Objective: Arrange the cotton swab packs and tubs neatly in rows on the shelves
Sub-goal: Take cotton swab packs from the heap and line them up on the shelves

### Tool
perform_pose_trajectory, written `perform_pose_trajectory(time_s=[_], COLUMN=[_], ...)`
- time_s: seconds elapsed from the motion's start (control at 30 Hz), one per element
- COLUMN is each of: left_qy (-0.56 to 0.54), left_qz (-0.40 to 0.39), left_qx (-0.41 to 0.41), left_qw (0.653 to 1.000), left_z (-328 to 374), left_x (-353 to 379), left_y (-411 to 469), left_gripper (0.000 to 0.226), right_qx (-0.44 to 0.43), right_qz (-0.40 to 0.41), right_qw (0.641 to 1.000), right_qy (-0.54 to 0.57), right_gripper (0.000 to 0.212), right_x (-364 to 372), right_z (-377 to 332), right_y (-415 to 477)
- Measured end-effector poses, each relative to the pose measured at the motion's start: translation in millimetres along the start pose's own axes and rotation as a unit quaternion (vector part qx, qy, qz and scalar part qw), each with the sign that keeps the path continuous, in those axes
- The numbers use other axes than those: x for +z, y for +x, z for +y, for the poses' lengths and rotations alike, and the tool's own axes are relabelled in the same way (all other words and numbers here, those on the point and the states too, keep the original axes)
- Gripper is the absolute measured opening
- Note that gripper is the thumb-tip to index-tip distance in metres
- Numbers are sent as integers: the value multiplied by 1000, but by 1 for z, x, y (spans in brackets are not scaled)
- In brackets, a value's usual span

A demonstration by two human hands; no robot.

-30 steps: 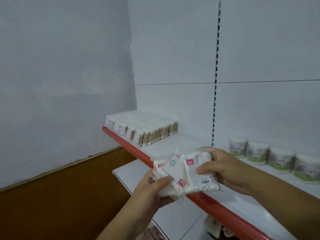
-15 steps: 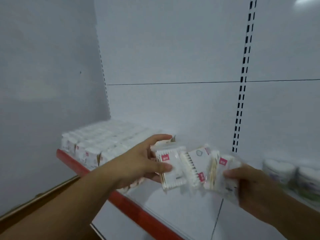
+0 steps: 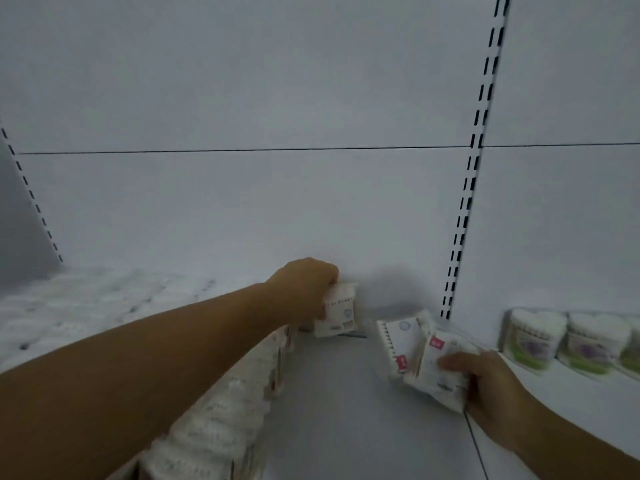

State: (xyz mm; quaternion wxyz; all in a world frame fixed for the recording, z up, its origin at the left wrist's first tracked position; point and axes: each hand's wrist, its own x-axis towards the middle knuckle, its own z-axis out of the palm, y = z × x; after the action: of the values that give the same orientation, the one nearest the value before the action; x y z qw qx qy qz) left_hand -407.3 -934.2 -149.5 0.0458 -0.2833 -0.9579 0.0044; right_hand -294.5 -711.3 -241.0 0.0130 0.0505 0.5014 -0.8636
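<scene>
A single cotton swab pack (image 3: pixel 337 311) stands upright at the back of the white shelf (image 3: pixel 346 410), against the rear panel (image 3: pixel 242 209) and at the far end of the packed block of swab packs (image 3: pixel 221 420) that fills the shelf's left side; the left hand (image 3: pixel 304 289) grips it from above with curled fingers. To the right and nearer the front, the right hand (image 3: pixel 485 382) clutches a fanned bundle of packs (image 3: pixel 419 355) just above the shelf surface, thumb pressed across the front one. Beyond a slotted upright (image 3: pixel 465 202), round swab tubs (image 3: pixel 568 341) stand in a row along the back panel, well apart from both hands.
</scene>
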Motion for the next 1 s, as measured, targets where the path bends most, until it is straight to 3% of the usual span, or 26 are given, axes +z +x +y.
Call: perform_pose_trajectory(time_s=[0.2, 0.3, 0.37, 0.43, 0.53, 0.63, 0.7, 0.77, 0.9, 1.0], left_qy=[239, 337, 347, 326, 274, 93, -28, -30, -50, -179], left_qz=[2, 35, 67, 63, 82, 105, 29, -53, -47, -90], left_qx=[81, 111, 97, 72, 27, 8, -11, -2, 3, -22], left_qw=[968, 934, 930, 940, 958, 990, 999, 998, 998, 979], left_z=[0, -2, 0, 5, 8, 17, 32, 49, 60, 63], left_x=[12, 14, 14, 16, 13, -7, -13, -7, 1, 0], left_y=[10, 10, 8, 6, 1, -12, -16, -13, -5, -3], left_gripper=[32, 25, 29, 27, 34, 38, 50, 63, 66, 57], right_qx=[3, 5, 6, 10, 5, 8, 15, 18, 22, 26], right_qz=[-33, -41, -45, -43, -42, -59, -56, -49, -75, -95], right_qw=[999, 999, 999, 999, 999, 998, 998, 999, 997, 994], right_qy=[-32, -30, -28, -29, -33, -18, -5, 3, 26, 38], right_gripper=[66, 66, 58, 51, 58, 49, 49, 57, 56, 59], right_x=[-6, -10, -11, -13, -14, -14, -15, -16, -16, -14], right_z=[6, 7, 6, 7, 7, 4, 3, 4, 1, -1], right_y=[9, 10, 11, 11, 11, 10, 12, 13, 11, 9])
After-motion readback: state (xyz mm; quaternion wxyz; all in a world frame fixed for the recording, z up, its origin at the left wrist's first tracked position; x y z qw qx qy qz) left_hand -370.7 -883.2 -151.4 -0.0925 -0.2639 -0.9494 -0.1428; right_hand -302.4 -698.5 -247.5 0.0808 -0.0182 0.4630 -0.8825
